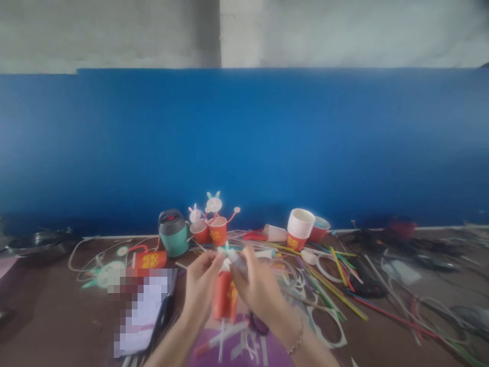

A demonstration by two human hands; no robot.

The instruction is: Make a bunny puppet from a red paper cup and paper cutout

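Over the table's middle, my left hand (202, 283) is closed in a pinch at the edge of a small white-and-green paper piece (226, 249). My right hand (260, 285) is wrapped round a grey-white tube (238, 261), its pale end pointing at the paper piece. Blur hides whether the tube touches it. Between and just below both hands is a red paper cup (225, 298) with gold print, partly covered by the right hand. A thin white strip runs down from the cup over a purple sheet (204, 351).
Behind stand rabbit-topped red cups (218, 232), a teal flask (173, 237) and a cup stack (300, 229). A red cup (151, 260) lies left near a phone-like slab (145, 316). Coloured pipe cleaners (336, 290) and paper offcuts (328, 326) spread right.
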